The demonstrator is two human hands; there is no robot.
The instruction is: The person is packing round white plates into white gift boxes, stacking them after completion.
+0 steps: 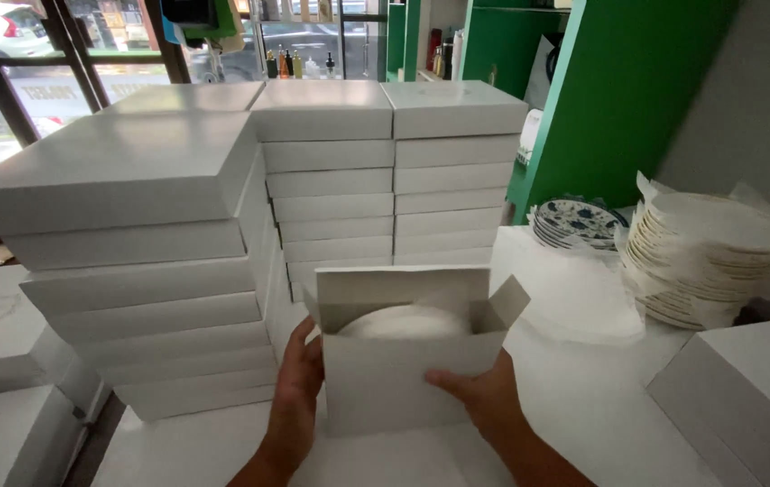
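Note:
I hold a flat white cardboard box (385,383) upright on its edge over the white table (601,406). Its top flaps stand open, and a round white wrapped plate (407,322) shows inside. My left hand (295,397) grips the box's left side. Gripping the right side is my right hand (484,397), its thumb lying across the front face.
Tall stacks of closed white boxes (331,180) stand behind and to the left. A stack of paper-wrapped plates (710,261) and several blue patterned plates (574,221) sit at the right, by a green shelf unit (619,90). Another white box (746,397) lies at the lower right.

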